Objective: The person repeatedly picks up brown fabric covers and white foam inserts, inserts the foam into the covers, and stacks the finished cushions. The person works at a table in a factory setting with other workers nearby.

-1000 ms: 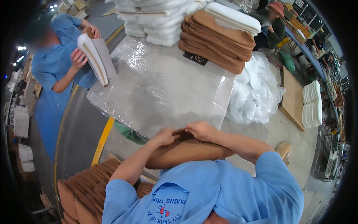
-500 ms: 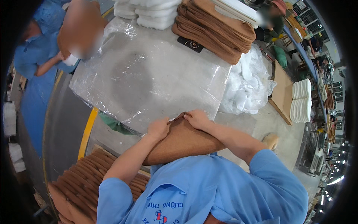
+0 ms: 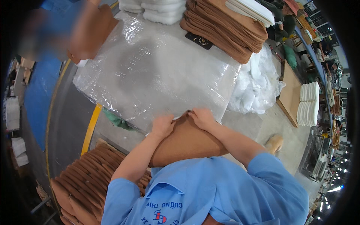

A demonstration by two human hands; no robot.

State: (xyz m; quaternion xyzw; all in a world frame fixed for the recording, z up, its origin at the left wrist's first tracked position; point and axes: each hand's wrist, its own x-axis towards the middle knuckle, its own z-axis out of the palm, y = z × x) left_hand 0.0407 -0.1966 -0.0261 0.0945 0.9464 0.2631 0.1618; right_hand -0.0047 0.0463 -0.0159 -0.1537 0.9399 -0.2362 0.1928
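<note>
A brown fabric cushion cover (image 3: 187, 144) rests against my body at the near edge of the table, its far end gathered between my hands. My left hand (image 3: 162, 125) is closed on the left side of that end, where a bit of white shows beside the fingers. On the other side, my right hand (image 3: 203, 118) pinches the cover's edge near its tip. Both hands are close together, with a small gap between them. What lies inside the cover is mostly hidden.
A plastic-wrapped table (image 3: 150, 82) spreads ahead, carrying stacked brown covers (image 3: 225, 30) and white padding (image 3: 163, 11). Filled brown cushions (image 3: 86, 180) stand in a row at near left. Bagged white stuffing (image 3: 253, 86) lies right of the table. A co-worker (image 3: 48, 30) handles a brown piece at far left.
Both hands keep hold of the cover's end; the left has shifted slightly toward the right. The co-worker at far left has moved the brown piece. My view has tilted a little.
</note>
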